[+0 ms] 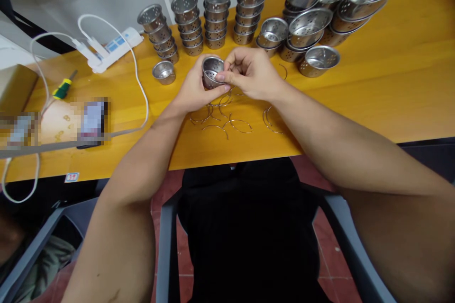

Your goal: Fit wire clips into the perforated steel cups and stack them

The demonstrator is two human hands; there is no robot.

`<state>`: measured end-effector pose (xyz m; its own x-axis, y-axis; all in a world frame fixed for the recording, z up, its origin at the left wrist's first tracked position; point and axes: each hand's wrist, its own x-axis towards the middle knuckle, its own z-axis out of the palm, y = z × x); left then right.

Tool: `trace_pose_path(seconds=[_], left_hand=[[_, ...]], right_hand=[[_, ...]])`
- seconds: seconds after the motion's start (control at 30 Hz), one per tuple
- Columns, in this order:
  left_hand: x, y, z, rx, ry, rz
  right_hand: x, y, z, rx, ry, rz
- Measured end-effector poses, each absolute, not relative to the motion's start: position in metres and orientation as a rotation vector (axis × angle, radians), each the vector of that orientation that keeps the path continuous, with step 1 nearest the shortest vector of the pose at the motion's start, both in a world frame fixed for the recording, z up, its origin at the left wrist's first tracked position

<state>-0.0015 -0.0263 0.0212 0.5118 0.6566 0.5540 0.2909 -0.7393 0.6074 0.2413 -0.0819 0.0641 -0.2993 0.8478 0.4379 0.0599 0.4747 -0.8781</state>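
My left hand (195,86) is wrapped round a small perforated steel cup (210,78), its mouth tilted toward me. At the cup's right rim, the thumb and fingers of my right hand (249,72) are pinched together; whatever they hold is too small or hidden to make out. Below both hands, several thin curved wire pieces (239,125) lie loose on the yellow wooden table (320,120). Another small perforated cup (164,73) stands alone to the left of my left hand.
Stacks of perforated cups (216,19) line the back, with larger perforated bowls (311,28) at the right. Leftward lie a power strip (115,49) with white cables, a screwdriver (64,87) and a phone (93,123). A chair (53,232) and part of a person show at lower left.
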Motion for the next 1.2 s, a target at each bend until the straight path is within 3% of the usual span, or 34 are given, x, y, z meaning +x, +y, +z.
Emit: trace_pose_path(seconds=[0.23, 0.53, 1.2], left_hand=[[0.006, -0.034, 0.029, 2.243, 0.819, 1.107], [0.004, -0.019, 0.02, 2.247, 0.904, 1.259], [0.001, -0.014, 0.004, 2.296, 0.765, 1.304]], right_hand=[[0.241, -0.086, 0.067, -0.829, -1.714, 0.955], [0.245, -0.087, 0.074, -0.837, -1.73, 0.705], [0.243, -0.081, 0.051, -0.779, -1.999, 0.69]])
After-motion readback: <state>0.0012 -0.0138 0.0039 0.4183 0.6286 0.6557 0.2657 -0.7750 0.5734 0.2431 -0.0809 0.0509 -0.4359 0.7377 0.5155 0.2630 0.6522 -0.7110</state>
